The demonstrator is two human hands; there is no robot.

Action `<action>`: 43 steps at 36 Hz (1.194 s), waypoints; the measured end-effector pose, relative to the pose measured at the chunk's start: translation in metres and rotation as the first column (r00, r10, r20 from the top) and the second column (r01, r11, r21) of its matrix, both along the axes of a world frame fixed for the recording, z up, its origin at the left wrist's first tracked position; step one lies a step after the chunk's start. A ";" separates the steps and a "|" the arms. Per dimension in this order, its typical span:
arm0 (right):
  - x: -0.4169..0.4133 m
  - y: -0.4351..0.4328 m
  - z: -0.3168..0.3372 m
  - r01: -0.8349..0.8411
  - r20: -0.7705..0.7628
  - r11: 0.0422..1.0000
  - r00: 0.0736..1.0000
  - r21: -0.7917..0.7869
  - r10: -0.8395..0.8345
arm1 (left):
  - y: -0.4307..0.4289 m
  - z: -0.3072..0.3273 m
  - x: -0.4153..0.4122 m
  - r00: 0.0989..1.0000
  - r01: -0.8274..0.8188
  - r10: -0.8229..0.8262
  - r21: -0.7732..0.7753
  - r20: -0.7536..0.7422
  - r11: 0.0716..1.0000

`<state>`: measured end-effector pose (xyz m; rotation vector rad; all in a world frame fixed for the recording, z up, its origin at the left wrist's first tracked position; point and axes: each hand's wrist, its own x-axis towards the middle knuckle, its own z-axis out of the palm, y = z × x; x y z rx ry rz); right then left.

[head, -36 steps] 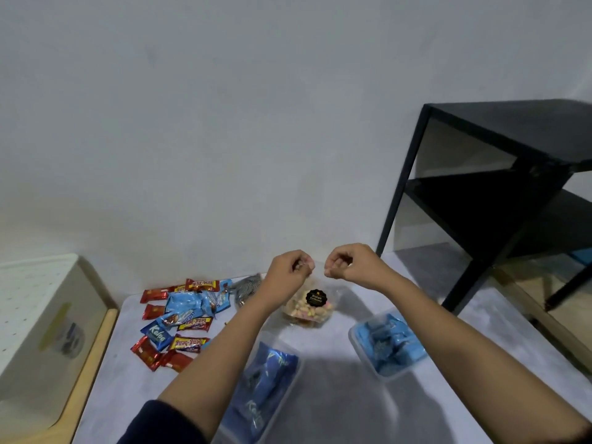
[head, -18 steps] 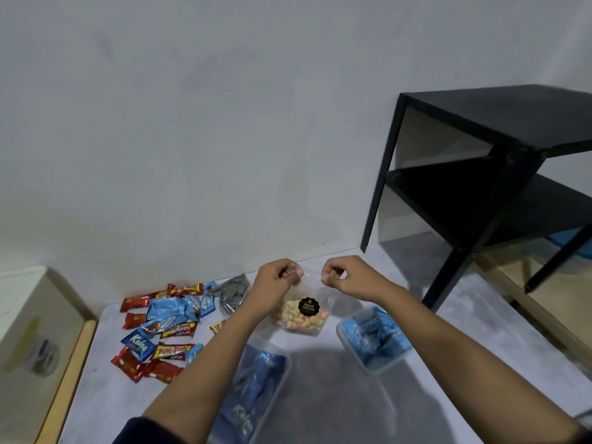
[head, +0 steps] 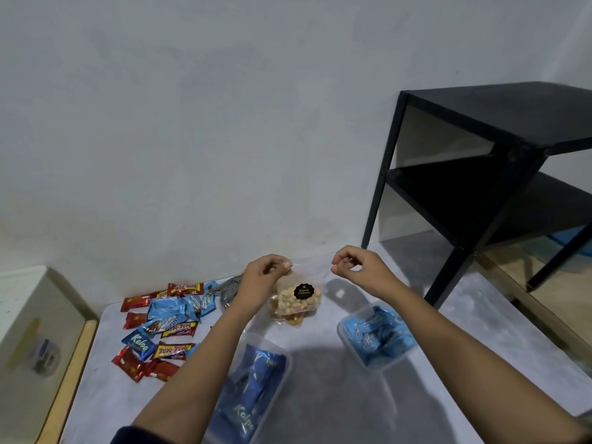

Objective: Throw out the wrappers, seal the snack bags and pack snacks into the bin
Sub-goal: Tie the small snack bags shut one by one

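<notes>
A clear snack bag (head: 296, 301) of small coloured biscuits with a black round label hangs above the grey floor mat. My left hand (head: 264, 278) pinches the left end of its top edge, and my right hand (head: 355, 267) pinches the right end, stretching the top strip taut between them. A pile of red, blue and yellow wrapped snacks (head: 160, 328) lies to the left. Near me stands a clear bin (head: 285, 357) holding dark blue Kalpa packs. Another clear bin (head: 347, 326) at the right holds light blue packs.
A black two-shelf metal table (head: 499, 174) stands at the right against the white wall. A white box (head: 28, 331) with a wooden edge sits at the far left. A grey striped item (head: 230, 291) lies behind my left wrist.
My hands have moved apart along the bag's top edge, stretching it wider. The view has dropped and shifted slightly, and the bag hangs lower in front of me.
</notes>
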<state>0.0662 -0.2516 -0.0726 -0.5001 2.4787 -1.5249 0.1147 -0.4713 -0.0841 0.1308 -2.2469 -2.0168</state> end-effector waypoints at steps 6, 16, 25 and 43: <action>-0.002 -0.006 -0.002 0.029 0.019 0.999 0.999 -0.021 -0.028 | 0.000 0.004 -0.001 1.000 0.016 -0.016 0.013 0.007 1.000; -0.001 -0.010 0.003 -0.021 0.075 0.997 0.997 -0.068 0.026 | -0.006 0.010 0.002 0.999 0.046 -0.046 0.005 0.002 0.999; 0.000 -0.013 0.008 -0.076 0.062 0.993 0.995 -0.091 0.081 | -0.006 0.008 0.004 1.000 -0.004 0.003 -0.059 -0.012 0.998; 0.016 -0.025 0.016 -0.153 -0.014 0.987 0.988 0.042 0.154 | 0.016 0.012 0.014 1.000 0.027 -0.028 -0.199 -0.005 0.980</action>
